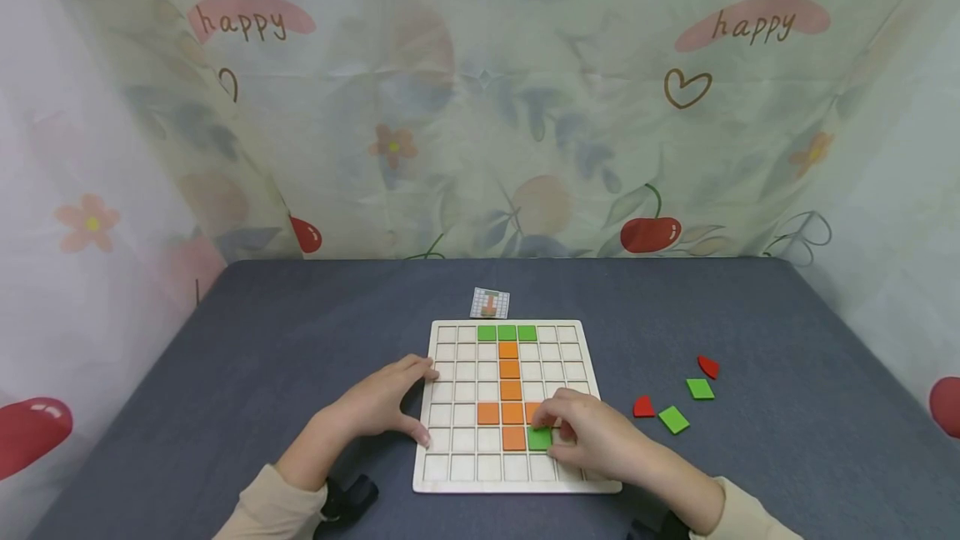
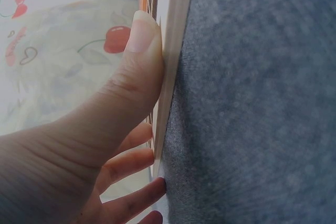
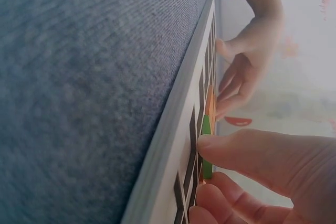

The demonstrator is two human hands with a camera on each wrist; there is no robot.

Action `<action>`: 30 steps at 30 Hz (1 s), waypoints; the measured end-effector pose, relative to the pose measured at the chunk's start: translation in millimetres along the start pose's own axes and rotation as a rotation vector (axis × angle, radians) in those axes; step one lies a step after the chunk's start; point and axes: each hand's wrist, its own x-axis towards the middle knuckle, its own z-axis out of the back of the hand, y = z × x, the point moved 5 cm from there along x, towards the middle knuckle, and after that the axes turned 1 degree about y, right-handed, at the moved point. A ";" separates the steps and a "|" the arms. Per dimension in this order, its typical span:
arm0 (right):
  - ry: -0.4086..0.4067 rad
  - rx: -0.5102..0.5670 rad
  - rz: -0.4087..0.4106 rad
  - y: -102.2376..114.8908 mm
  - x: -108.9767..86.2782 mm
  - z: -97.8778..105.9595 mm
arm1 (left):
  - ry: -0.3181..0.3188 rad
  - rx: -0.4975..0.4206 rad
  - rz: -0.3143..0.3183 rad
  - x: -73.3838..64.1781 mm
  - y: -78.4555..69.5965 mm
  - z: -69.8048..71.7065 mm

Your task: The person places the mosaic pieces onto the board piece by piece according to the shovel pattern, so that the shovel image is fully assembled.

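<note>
A white square-grid board (image 1: 450,467) lies on the table, with orange squares (image 1: 512,412) in a column and a short crossing row. Three green squares (image 1: 507,332) fill cells in its top row. My right hand (image 1: 603,438) reaches over the board's lower right, thumb and index finger pinching a green square tile (image 1: 539,439) at a cell beside the lowest orange square. In the right wrist view the thumb lies against this green tile (image 3: 206,125). My left hand (image 1: 378,401) rests along the board's left edge, thumb and fingers spread, touching the rim (image 2: 176,30).
To the right of the board lie two loose green squares (image 1: 674,419) and two red pieces with a curved side (image 1: 643,407). Behind the board is a small pattern card (image 1: 490,303). A printed curtain (image 1: 480,148) hangs behind the dark table (image 1: 337,298).
</note>
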 end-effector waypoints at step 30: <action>0.054 0.109 -0.205 -81.1 -33.5 60.3 | -0.003 -0.002 0.013 -0.4 0.3 -0.5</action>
